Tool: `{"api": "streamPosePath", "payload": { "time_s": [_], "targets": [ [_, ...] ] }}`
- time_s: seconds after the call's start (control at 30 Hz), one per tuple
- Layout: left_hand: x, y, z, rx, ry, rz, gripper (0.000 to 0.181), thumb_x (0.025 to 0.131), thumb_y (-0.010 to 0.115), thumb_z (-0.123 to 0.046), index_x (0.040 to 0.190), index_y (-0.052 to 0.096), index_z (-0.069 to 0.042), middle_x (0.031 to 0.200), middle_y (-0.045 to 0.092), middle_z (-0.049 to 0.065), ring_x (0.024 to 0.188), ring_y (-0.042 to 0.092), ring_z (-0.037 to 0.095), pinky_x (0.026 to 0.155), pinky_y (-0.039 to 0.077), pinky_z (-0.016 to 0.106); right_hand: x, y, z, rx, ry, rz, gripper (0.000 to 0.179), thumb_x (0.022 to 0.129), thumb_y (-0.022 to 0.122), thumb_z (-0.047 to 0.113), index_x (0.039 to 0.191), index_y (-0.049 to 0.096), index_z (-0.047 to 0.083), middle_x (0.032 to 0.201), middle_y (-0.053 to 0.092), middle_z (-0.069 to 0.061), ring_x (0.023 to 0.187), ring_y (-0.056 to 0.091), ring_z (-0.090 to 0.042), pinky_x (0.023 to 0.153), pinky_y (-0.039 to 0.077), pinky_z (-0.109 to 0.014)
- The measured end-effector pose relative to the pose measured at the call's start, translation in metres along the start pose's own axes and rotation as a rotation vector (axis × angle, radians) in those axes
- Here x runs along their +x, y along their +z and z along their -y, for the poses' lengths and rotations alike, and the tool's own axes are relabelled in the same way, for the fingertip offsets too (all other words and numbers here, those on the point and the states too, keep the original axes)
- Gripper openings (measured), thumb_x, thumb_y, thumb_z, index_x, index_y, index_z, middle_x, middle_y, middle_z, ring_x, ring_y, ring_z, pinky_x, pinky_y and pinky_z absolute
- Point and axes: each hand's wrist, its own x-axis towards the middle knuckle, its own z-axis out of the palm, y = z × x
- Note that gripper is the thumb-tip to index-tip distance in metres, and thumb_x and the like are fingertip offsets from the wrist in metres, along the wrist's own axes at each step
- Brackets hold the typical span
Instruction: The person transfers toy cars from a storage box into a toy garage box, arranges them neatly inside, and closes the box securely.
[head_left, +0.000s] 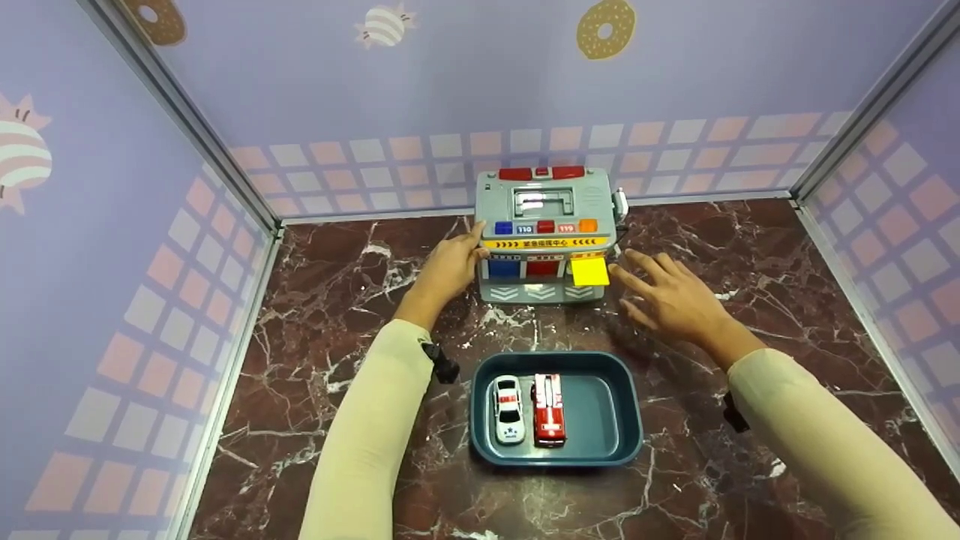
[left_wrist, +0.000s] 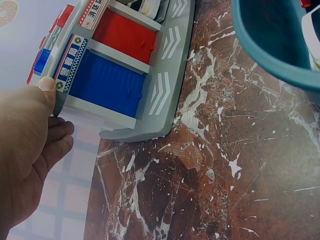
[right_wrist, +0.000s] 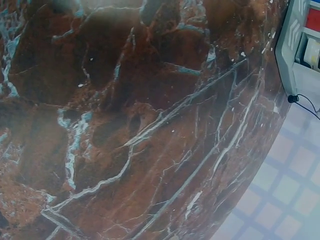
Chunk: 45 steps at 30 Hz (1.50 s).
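A grey toy emergency station [head_left: 544,217] stands against the back wall. My left hand [head_left: 448,266] grips its left roof edge; in the left wrist view the thumb presses the front corner, with curled fingers behind. The blue door [left_wrist: 107,82] and red door [left_wrist: 125,37] are down. A yellow door [head_left: 590,271] is swung up and juts forward; a white toy vehicle [left_wrist: 149,7] sits in that bay. My right hand [head_left: 671,296] is beside the yellow door, fingers spread and holding nothing. Whether a fingertip touches the door I cannot tell.
In front of the station lies a dark teal tray [head_left: 630,412] holding a white police car [head_left: 509,412] and a red fire truck [head_left: 549,412]. A white handset [head_left: 621,204] with a cord hangs at the station's right side. Patterned walls enclose the marbled table [head_left: 337,420].
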Motion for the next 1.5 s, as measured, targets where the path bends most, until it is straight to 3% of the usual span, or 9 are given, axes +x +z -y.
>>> {"api": "streamPosePath", "payload": {
  "time_s": [0.4, 1.23, 1.5],
  "targets": [
    [-0.002, 0.0, 0.002, -0.01, 0.004, -0.015, 0.061, 0.114, 0.056, -0.035, 0.17, 0.045, -0.011, 0.149, 0.069, 0.024, 0.138, 0.068, 0.044, 0.124, 0.051, 0.053, 0.014, -0.004, 0.003, 0.009, -0.024, -0.09, 0.065, 0.104, 0.074, 0.039, 0.163, 0.055, 0.017, 0.16, 0.056, -0.025, 0.129, 0.059, -0.05, 0.108, 0.056, -0.069],
    [-0.002, 0.001, 0.002, -0.007, 0.024, -0.035, 0.062, 0.113, 0.057, -0.035, 0.168, 0.047, -0.009, 0.145, 0.072, 0.024, 0.135, 0.07, 0.044, 0.12, 0.054, 0.054, 0.043, -0.005, 0.017, -0.012, -0.033, -0.076, 0.059, 0.108, 0.07, 0.041, 0.16, 0.058, 0.015, 0.158, 0.057, -0.022, 0.134, 0.059, -0.048, 0.11, 0.055, -0.066],
    [-0.002, -0.001, 0.0, 0.003, 0.019, -0.019, 0.06, 0.115, 0.055, -0.034, 0.169, 0.046, -0.01, 0.146, 0.071, 0.024, 0.135, 0.07, 0.044, 0.12, 0.054, 0.055, 0.05, 0.0, 0.019, -0.019, -0.018, -0.072, 0.058, 0.109, 0.066, 0.042, 0.16, 0.058, 0.015, 0.159, 0.056, -0.023, 0.143, 0.057, -0.048, 0.113, 0.053, -0.067]
  ]
}}
